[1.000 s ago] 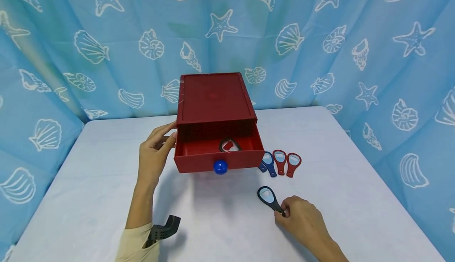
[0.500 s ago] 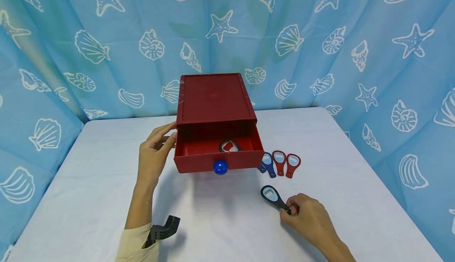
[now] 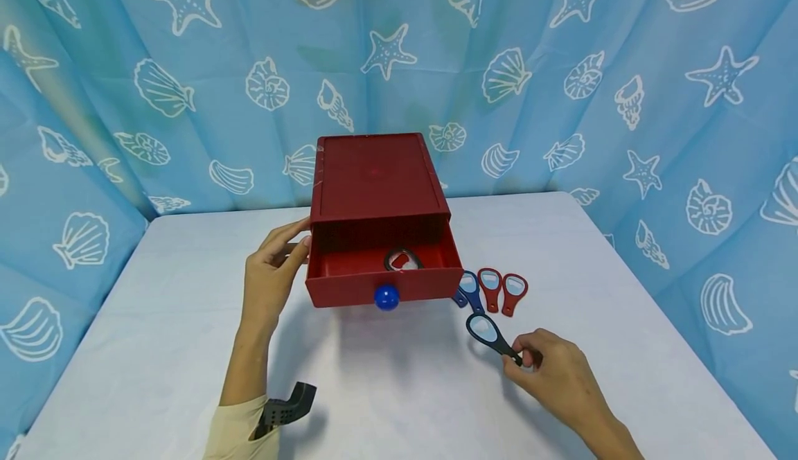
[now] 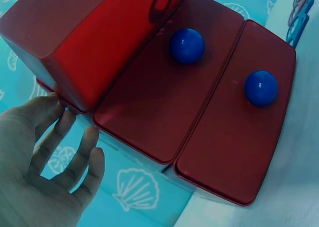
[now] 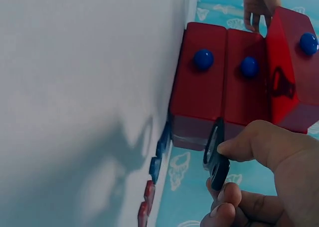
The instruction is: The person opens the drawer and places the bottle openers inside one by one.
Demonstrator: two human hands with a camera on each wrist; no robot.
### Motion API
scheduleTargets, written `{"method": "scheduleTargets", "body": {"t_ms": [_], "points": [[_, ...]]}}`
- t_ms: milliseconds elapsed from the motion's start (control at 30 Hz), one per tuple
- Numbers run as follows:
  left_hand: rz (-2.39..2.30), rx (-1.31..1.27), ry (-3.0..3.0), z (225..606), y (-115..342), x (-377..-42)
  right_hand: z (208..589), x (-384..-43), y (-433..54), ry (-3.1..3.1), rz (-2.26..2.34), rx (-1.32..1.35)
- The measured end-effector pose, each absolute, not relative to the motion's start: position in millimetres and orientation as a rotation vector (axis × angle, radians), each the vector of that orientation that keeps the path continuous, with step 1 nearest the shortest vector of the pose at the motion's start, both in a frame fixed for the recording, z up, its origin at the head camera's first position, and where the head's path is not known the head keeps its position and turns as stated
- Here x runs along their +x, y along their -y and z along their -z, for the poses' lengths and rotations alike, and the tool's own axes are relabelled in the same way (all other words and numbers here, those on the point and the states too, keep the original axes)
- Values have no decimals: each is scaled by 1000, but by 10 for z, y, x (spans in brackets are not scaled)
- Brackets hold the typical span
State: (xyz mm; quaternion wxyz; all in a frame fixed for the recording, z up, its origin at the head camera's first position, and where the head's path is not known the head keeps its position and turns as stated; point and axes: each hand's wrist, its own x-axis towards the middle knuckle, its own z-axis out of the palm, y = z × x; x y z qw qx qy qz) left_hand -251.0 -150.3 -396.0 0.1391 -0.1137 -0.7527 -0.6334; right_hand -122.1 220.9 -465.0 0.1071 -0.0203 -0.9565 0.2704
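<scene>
A black bottle opener (image 3: 497, 341) is pinched by its handle end between the thumb and fingers of my right hand (image 3: 557, 377), lifted over the table. My left hand (image 3: 267, 283) touches the left side of a dark red drawer cabinet (image 3: 377, 177), its fingers loosely extended in the left wrist view. The cabinet's top drawer (image 3: 346, 289) is pulled out and has a blue knob (image 3: 386, 298). Inside it lies another bottle opener (image 3: 389, 255) with a dark rim, partly hidden by the drawer front. Two lower drawers (image 4: 149, 92) are closed.
Blue bottle openers (image 3: 472, 292) and red bottle openers (image 3: 490, 289) lie in a row on the white table (image 3: 187, 349), right of the cabinet. A blue shell-patterned curtain (image 3: 249, 134) hangs behind and at the sides.
My right hand has moved slightly right and away from me with the black bottle opener, lifting it. My left hand and the open drawer have stayed in place.
</scene>
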Motion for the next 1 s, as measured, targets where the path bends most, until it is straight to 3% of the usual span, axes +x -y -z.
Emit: {"method": "scheduleTargets", "body": {"t_ms": [1000], "points": [[1826, -320, 2176, 3890, 1493, -2480, 4263, -1292, -2368, 2665, -744, 83]]}}
